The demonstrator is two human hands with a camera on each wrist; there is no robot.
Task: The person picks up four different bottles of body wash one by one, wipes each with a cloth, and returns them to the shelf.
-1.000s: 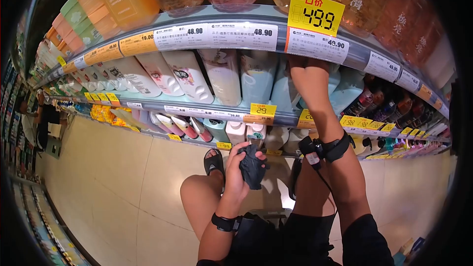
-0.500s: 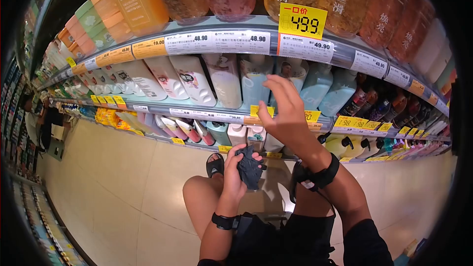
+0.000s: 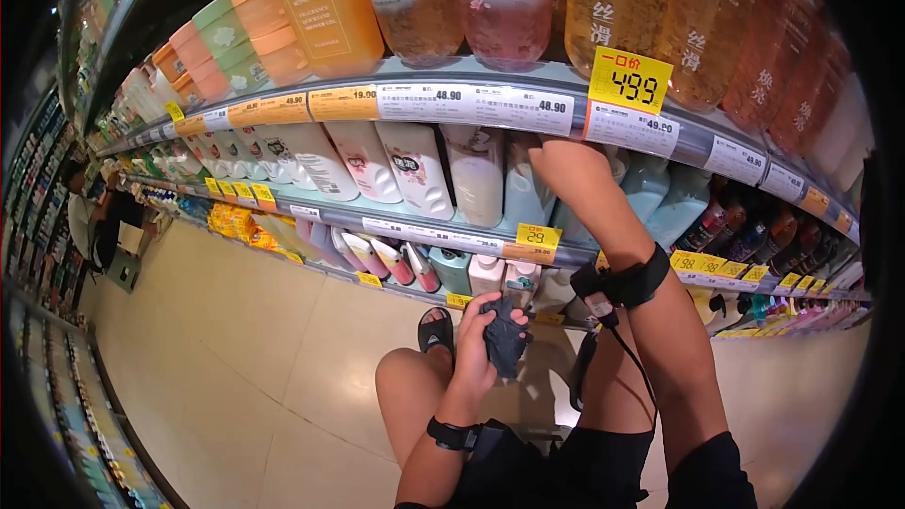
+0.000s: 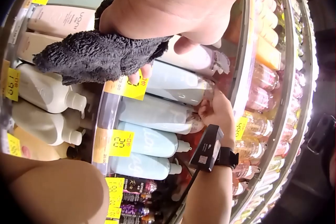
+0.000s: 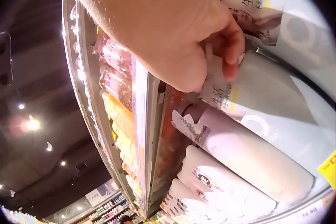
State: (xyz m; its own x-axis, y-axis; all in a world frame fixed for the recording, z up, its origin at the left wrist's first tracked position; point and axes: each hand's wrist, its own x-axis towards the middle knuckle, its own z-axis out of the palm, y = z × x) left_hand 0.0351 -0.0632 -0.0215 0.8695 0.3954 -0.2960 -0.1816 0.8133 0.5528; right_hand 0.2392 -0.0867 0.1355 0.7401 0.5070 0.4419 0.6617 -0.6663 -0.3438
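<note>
My left hand (image 3: 474,351) grips a crumpled dark grey cloth (image 3: 507,335) in front of the lower shelves. Its fuzzy texture shows in the left wrist view, where the cloth (image 4: 100,56) hangs below the palm. Under the upper shelf edge, my right hand (image 3: 563,162) reaches into the middle shelf, its fingers hidden in the head view. In the right wrist view its curled fingers (image 5: 232,50) hold the top of a pale blue bottle (image 5: 278,116) at the paper neck tag. A similar bottle (image 5: 310,29) with a printed tag stands beside it, and a pinkish-white bottle (image 5: 252,155) on the other side.
The upper shelf edge (image 3: 471,99), with price labels, runs just above my right forearm. Amber and pink bottles (image 3: 509,9) stand on it. White bottles (image 3: 415,174) line the middle shelf. Another person (image 3: 90,217) is far left in the aisle, above the tiled floor (image 3: 245,330).
Half a second ago my right hand was drawn out in front of the shelf with fingers spread; now it is back between the shelves at a bottle's top. The left hand keeps the cloth.
</note>
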